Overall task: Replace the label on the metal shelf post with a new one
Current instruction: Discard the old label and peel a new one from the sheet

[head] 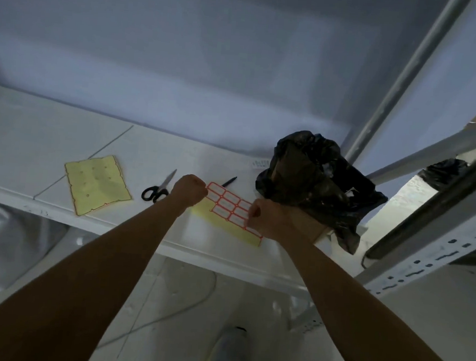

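Note:
A yellow backing sheet of red-bordered white labels [230, 208] lies on the white shelf [31, 137]. My left hand [189, 189] rests as a fist on the sheet's far left corner. My right hand [265, 217] pinches at a label on the sheet's right edge; which label its fingertips hold is hidden. The perforated grey metal shelf post [434, 261] runs diagonally at the right. No label shows on the visible part of the post.
A used yellow backing sheet [97, 184] lies to the left, black-handled scissors [157, 190] beside my left hand, a black pen [229, 181] behind the labels. A cardboard box lined with a black bag [315, 180] stands right of my hands. A cable trails on the floor below.

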